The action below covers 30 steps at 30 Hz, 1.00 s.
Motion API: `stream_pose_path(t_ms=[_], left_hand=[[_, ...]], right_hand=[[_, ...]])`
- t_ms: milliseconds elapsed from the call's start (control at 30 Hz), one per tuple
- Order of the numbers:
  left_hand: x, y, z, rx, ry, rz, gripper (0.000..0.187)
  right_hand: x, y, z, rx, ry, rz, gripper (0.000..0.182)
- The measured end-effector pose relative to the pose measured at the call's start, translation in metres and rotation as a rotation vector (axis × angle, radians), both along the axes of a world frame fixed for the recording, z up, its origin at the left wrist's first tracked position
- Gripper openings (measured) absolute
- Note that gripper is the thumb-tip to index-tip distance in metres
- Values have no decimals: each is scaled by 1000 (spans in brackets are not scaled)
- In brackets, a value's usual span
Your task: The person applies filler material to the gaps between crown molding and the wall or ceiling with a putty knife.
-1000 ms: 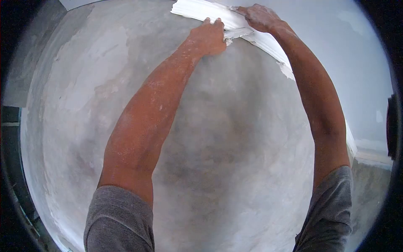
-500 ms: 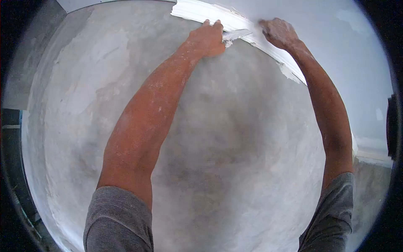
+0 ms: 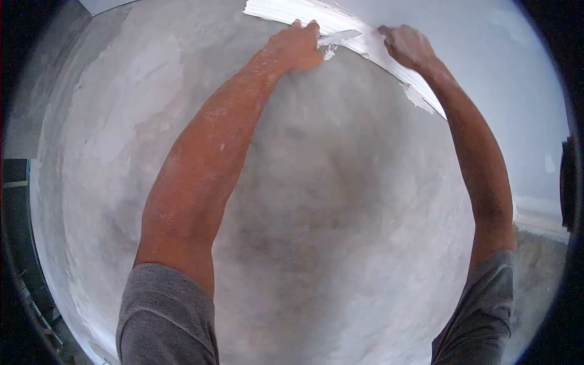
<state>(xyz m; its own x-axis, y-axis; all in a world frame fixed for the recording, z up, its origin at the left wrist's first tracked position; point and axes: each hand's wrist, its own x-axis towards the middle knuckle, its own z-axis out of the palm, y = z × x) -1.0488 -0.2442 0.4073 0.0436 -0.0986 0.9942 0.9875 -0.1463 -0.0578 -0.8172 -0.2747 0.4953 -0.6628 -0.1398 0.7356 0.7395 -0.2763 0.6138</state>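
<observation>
A white ribbed cornice moulding [image 3: 292, 16] runs along the joint of wall and ceiling. My left hand [image 3: 297, 47] is closed around a putty knife [image 3: 340, 38], whose blade lies against the moulding's lower part. White filler [image 3: 329, 53] clings to the knife beside my fingers. Over at the moulding's upper edge, my right hand [image 3: 409, 47] is closed, its fingers curled and slightly blurred, with the fingertips close to the ceiling side. Whatever it may hold is hidden. Ragged white filler [image 3: 418, 99] sticks out below the moulding, left of my right forearm.
A grey plastered wall [image 3: 304, 201] with lighter patches fills most of the view. The pale ceiling [image 3: 511, 91] spreads at upper right. A dark opening [image 3: 17, 225] shows at the far left, and another wall section [image 3: 538, 274] at lower right.
My left hand and the putty knife appear slightly higher and further left, partly because the view has shifted. My right hand stays at nearly the same place by the upper edge.
</observation>
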Motion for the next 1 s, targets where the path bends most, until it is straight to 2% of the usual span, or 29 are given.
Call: stream_pose_path(t_ms=[67,133,200,233,300,333,400,500,667,900,1000], left_hand=[[-3,-16,-2,-62,11,-90,59],[-11,-23,-6,-138,20,-181,56],[-22,-24,-11,42,12,-443,41],[-27,-22,-14,40,18,-444,41],[-39,-15,-27,277,-103,-680,35],[-40,-18,-37,273,-107,-681,35],[-45,-23,-56,231,-250,-933,31],[-47,-24,-64,257,-313,-1015,30],[-42,-22,-68,289,-408,-1054,35],[-53,-15,-69,324,-422,-1189,36],[-53,-14,-67,292,-467,-1144,38]], right_hand=[[8,10,-25,-116,128,42,39],[10,36,-45,-113,-31,89,38],[-11,36,-84,-129,-151,81,43],[-22,36,-95,-105,-161,87,44],[-37,37,-102,-85,-173,89,46],[-44,39,-98,-75,-160,61,46],[-56,40,-92,-67,-155,29,45],[-59,40,-82,-73,-92,25,44],[-49,56,-63,79,-117,12,42],[-9,50,-66,-28,-54,-29,45],[4,51,-68,1,-36,-78,46]])
